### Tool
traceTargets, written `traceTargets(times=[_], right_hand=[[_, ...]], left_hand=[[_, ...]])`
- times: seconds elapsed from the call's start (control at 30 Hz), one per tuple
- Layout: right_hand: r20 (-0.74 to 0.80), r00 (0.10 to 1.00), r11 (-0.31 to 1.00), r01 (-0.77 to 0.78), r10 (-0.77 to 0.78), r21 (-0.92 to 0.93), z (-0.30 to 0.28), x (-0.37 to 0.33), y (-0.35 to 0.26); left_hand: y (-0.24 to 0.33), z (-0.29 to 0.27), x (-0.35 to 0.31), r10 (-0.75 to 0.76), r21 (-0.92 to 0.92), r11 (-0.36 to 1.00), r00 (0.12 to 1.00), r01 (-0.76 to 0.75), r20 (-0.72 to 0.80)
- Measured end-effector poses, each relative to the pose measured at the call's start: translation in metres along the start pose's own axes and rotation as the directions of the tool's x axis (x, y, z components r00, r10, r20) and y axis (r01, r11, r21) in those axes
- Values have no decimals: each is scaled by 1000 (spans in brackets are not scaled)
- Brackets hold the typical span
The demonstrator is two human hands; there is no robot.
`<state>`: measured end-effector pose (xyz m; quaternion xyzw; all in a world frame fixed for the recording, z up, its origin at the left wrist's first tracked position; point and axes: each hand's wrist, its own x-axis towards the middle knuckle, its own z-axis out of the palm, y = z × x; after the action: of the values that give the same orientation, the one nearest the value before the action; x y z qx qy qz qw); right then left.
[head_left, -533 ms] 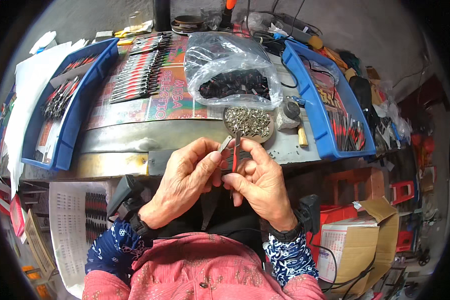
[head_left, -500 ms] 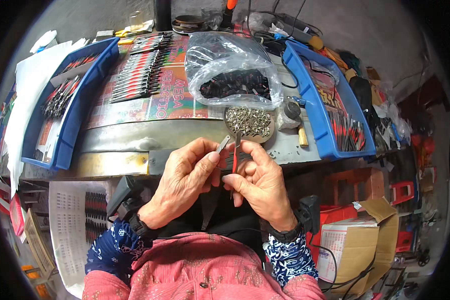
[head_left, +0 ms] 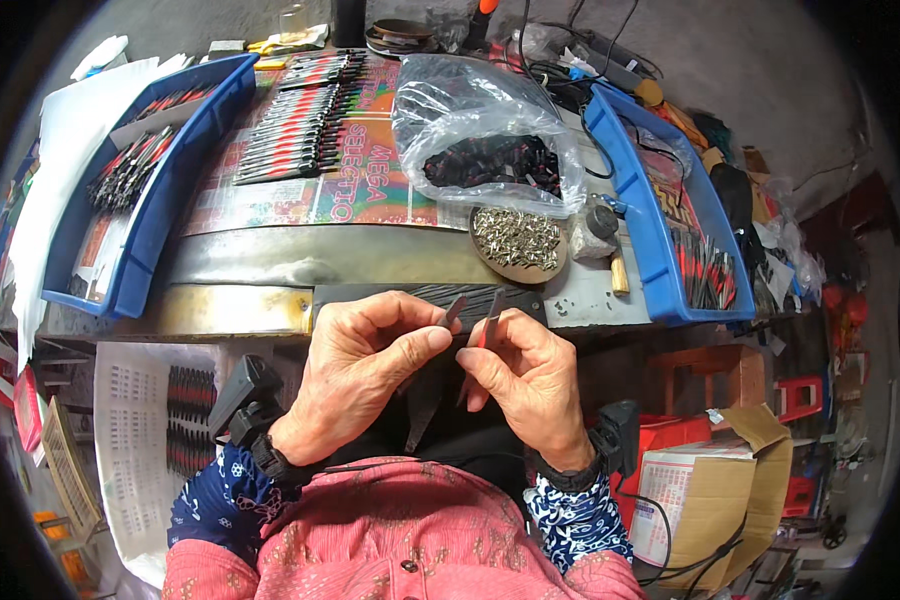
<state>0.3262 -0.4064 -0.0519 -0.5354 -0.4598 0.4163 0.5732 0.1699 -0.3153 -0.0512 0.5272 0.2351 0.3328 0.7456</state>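
Just over the bench's near edge, my left hand (head_left: 365, 360) pinches a slim grey metal strip (head_left: 456, 307) between thumb and fingers. Its tip pokes up past the thumb; a grey pointed length shows below the hand. Beside it, my right hand (head_left: 530, 385) is closed on a narrow red-and-black strip (head_left: 491, 320), its dark end standing up and tilted. The two strips are close but apart, and fingers hide their middles. Beyond the hands, a round dish (head_left: 520, 274) holds many small silvery metal pieces. Behind that lies a clear plastic bag (head_left: 470, 110) of black parts.
Blue trays with red-and-black slim pieces stand at left (head_left: 135, 275) and right (head_left: 660, 240). Rows of similar pieces (head_left: 295, 130) lie on a printed sheet. A small jar (head_left: 592, 240) stands right of the dish. Below are a white basket (head_left: 125, 450) and a cardboard box (head_left: 715, 500).
The view has shifted, so the bench things sit farther right. My hands have turned the strips: the left one points up more steeply, and the right one leans and shows less red.
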Motion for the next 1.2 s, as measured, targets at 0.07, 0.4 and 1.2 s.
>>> traceTargets(times=[0.07, 0.4, 1.2], right_hand=[[12, 1000, 1000, -6, 7, -19, 2, -2, -1], [39, 999, 1000, 8, -9, 9, 17, -8, 1], [21, 998, 996, -58, 59, -70, 25, -8, 3]], left_hand=[[2, -1, -2, -33, -15, 999, 999, 33, 5], [-5, -5, -6, -67, -73, 995, 997, 70, 44], [-13, -15, -5, -84, -120, 988, 991, 96, 101]])
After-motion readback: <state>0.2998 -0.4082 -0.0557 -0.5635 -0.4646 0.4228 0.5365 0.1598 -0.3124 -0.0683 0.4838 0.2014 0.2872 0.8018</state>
